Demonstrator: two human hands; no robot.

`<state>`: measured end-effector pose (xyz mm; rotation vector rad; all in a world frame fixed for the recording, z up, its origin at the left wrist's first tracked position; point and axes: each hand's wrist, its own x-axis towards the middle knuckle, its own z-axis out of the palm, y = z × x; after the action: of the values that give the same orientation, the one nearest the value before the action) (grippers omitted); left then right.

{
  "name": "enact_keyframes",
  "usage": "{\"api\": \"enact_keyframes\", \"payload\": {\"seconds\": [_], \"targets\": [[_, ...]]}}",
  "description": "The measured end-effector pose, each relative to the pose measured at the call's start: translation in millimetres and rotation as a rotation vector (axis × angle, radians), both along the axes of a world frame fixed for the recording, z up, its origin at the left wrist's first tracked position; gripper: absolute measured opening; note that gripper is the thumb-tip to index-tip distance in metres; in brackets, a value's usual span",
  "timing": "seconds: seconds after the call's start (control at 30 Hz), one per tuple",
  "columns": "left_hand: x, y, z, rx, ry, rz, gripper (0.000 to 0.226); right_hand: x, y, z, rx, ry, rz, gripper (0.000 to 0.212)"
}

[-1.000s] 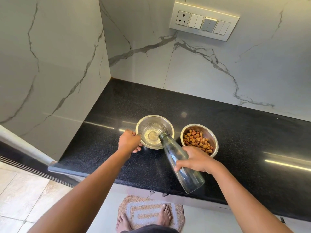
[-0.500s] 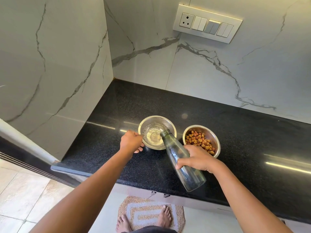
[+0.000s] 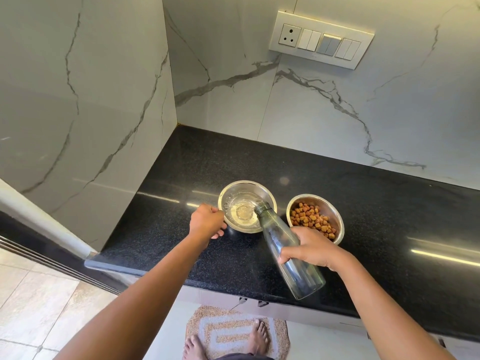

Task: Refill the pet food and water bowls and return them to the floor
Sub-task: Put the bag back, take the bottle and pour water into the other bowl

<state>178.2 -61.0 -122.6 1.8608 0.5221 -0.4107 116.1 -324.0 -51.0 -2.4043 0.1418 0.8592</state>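
The water bowl [image 3: 246, 206], a round steel one with a shallow pool of clear water at its bottom, sits on the black speckled countertop [image 3: 337, 178] near the corner where the two marble walls meet. The left hand [image 3: 206, 222] lies at the bowl's left rim, fingers curled into a loose fist with the thumb side against the rim's outer edge, steadying it; whether the fingertips actually pinch the rim cannot be told. Over the bowl's right rim hangs the mouth of a clear glass bottle [image 3: 287, 252], tipped steeply neck-down so its open mouth sits just inside the bowl, above the water. The bottle looks almost empty. The right hand [image 3: 310, 246] wraps around the bottle's middle, fingers closed over the top of the glass, with the bottle's base jutting back toward the person past the counter's front edge. Just beside the water bowl, to its right and not touching it, stands the food bowl [image 3: 315, 218], also steel, holding brown kibble [image 3: 311, 219]; the right hand and wrist cover its near rim. A white switch panel [image 3: 320, 38] with a socket is fixed on the back wall above. Below the counter edge, the person's bare feet stand on a small woven mat [image 3: 233, 331] on the pale tiled floor [image 3: 33, 307].
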Motion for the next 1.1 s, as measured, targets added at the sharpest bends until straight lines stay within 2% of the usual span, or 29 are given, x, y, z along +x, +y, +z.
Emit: {"api": "enact_keyframes", "payload": {"seconds": [0.67,0.9,1.1], "targets": [[-4.9,9.0,9.2,-0.010,-0.011,-0.027,0.017,-5.6,3.8,-1.6,0.029,0.003,-0.043,0.064],[-4.3,5.9,13.9,0.005,-0.041,-0.028,0.020,-9.7,0.6,-2.7,0.090,-0.083,-0.127,0.047],[0.3,3.6,21.3,0.027,-0.083,-0.044,0.023,-4.3,-1.2,5.2,0.131,-0.247,-0.181,0.069]]}}
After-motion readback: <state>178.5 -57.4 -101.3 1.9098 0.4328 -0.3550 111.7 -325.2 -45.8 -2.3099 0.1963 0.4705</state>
